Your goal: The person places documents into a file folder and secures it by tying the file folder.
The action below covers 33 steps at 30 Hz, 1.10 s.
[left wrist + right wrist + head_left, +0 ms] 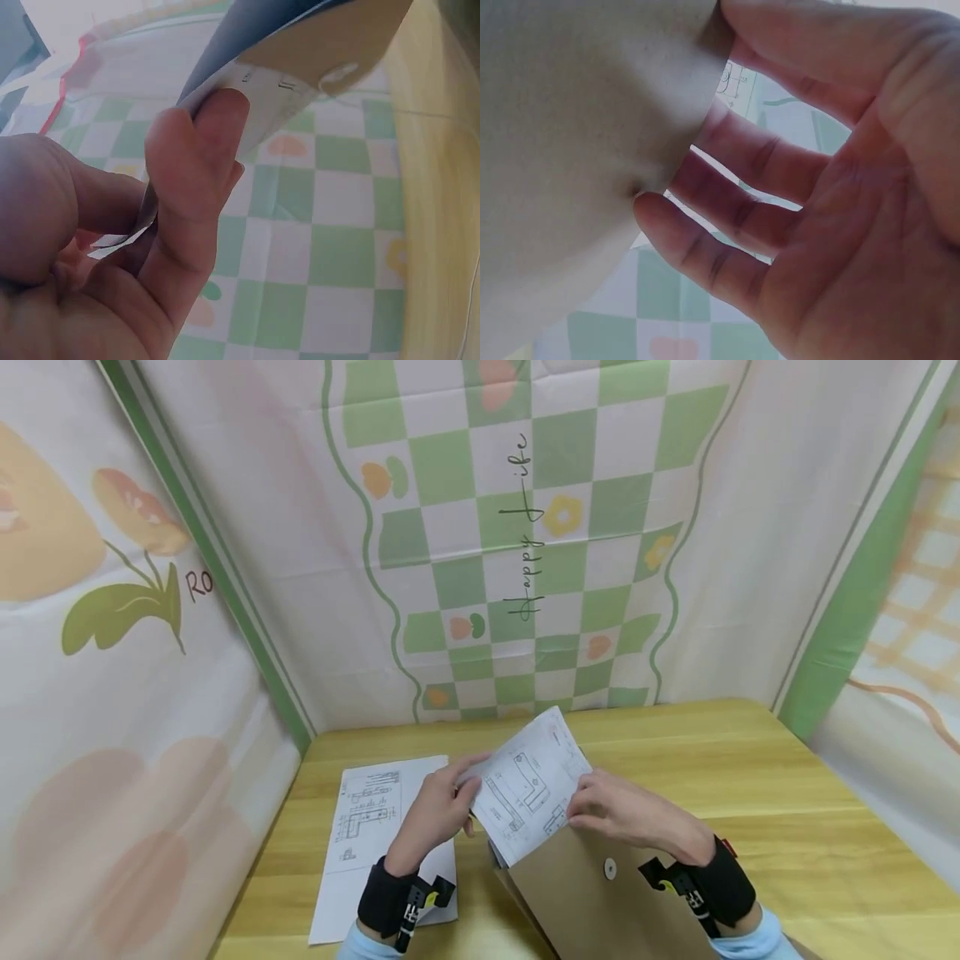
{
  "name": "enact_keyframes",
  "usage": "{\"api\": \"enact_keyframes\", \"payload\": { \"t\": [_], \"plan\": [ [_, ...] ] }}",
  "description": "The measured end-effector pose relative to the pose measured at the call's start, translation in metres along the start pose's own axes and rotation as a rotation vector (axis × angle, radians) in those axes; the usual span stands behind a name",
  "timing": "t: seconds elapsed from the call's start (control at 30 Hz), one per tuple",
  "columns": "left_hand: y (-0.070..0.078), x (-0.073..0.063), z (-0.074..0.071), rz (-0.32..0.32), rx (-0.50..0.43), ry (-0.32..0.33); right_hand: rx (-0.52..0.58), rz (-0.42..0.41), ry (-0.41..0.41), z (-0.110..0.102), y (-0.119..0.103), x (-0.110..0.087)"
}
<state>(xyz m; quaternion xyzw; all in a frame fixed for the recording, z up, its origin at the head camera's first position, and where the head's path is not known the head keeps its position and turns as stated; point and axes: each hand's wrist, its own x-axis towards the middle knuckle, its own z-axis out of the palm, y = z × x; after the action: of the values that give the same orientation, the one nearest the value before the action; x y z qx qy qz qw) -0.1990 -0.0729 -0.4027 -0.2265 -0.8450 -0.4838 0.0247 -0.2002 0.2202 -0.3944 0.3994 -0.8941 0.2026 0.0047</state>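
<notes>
A printed sheet with technical drawings (528,777) stands partly out of the mouth of a brown paper document envelope (577,893); its lower part is hidden inside. My left hand (438,802) pinches the sheet's left edge, thumb on the printed face. In the left wrist view the paper (262,101) runs between thumb and fingers. My right hand (622,810) holds the envelope's upper edge beside the sheet. The right wrist view shows the thumb on the brown envelope (570,135) and the fingers (697,247) along its edge. A round white button (610,868) sits on the envelope.
More drawing sheets (337,877) lie flat on the wooden table (675,743), left of the envelope and partly under my left forearm. A green-and-white checked curtain (502,568) hangs behind the table's far edge, with further curtains at both sides.
</notes>
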Motion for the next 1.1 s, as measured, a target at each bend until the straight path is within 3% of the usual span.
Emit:
{"api": "enact_keyframes", "payload": {
  "t": [0.1,0.33,0.5,0.63,0.9,1.1],
  "plan": [
    [-0.002,-0.001,-0.003,0.001,0.003,-0.009,-0.007,-0.008,0.014,0.0,-0.001,0.001],
    [0.0,-0.003,-0.014,-0.004,0.017,0.058,0.029,-0.056,0.033,0.004,-0.002,0.002],
    [0.008,0.002,-0.01,0.026,0.008,0.074,0.023,-0.064,0.052,0.006,-0.003,0.002],
    [0.008,0.007,-0.004,0.01,0.03,0.079,0.008,-0.052,0.071,0.005,-0.003,0.002],
    [-0.004,0.008,-0.003,-0.008,0.007,0.024,0.013,-0.091,0.113,0.001,-0.005,0.009],
    [-0.005,0.011,-0.002,0.02,0.093,-0.054,0.019,-0.095,0.133,0.002,-0.004,0.011]
  ]
}}
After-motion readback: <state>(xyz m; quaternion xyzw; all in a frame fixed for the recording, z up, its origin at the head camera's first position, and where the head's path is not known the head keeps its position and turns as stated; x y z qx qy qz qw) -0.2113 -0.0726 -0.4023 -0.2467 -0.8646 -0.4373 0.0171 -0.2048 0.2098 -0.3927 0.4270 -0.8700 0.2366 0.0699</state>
